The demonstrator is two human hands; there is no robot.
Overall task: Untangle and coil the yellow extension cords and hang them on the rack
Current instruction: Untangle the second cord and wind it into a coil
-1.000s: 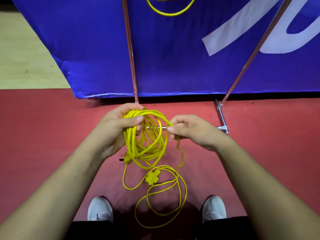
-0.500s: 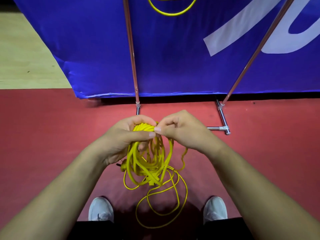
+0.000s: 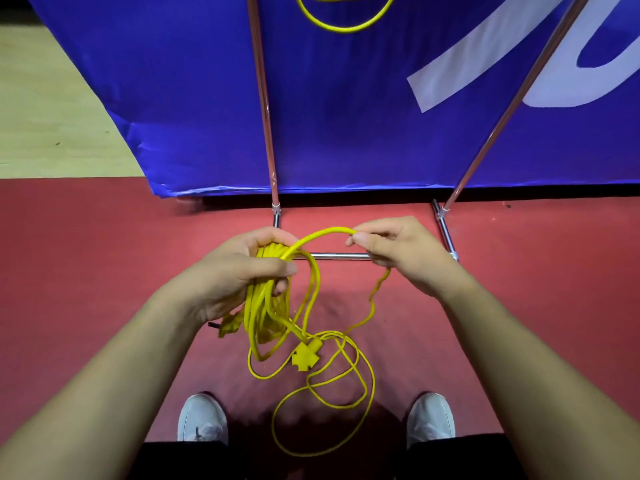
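Cord (image 3: 264, 306) bunch gripped by left hand (image 3: 235, 271); right hand (image 3: 398, 251) pinches loop, 3 o'clock. Fast pull may knot loops at 6 o'clock.

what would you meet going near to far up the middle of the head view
loose loops of cord on the floor → yellow plug block → rack's bottom bar → blue banner → hung cord coil

Left grip (image 3: 239, 275) curled tight, right grip (image 3: 398, 252) pinching between thumb and forefinger.
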